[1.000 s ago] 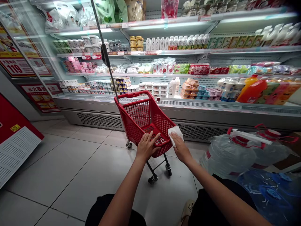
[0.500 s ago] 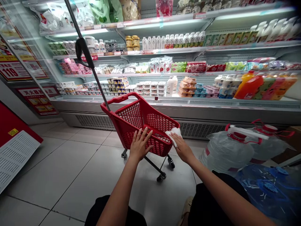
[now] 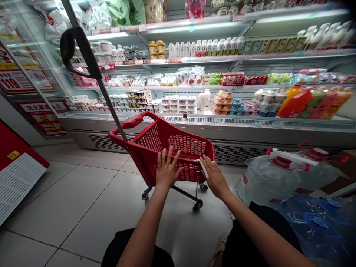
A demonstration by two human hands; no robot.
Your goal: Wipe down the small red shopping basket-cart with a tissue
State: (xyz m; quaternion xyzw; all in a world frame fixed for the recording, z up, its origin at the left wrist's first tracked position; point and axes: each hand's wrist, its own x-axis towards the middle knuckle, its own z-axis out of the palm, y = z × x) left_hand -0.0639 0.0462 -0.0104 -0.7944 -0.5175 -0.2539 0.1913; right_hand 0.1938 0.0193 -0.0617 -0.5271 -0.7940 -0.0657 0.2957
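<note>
A small red plastic shopping cart (image 3: 139, 154) on black-and-grey casters stands before me. My left hand (image 3: 166, 173) lies against the near side of its basket, fingers spread, with nothing in it. At the basket's right corner, my right hand (image 3: 216, 179) presses a white wipe (image 3: 204, 168) to the red plastic with its fingers stretched out. Most of the wipe is hidden under those fingers. A dark pole with a black looped grip (image 3: 80, 52) rises from the cart's handle end. The basket holds nothing that I can see.
Behind the cart runs a refrigerated display case (image 3: 239, 135) stocked with dairy and drinks. Large clear water jugs (image 3: 269, 178) and blue water jugs (image 3: 317, 222) stand close on my right. At far left is a red cabinet with a white vent (image 3: 20, 189).
The cart has turned a little, its handle end and pole swinging left and nearer. My right hand has slid slightly down over the corner, covering more of the wipe. My left hand stays spread on the side.
</note>
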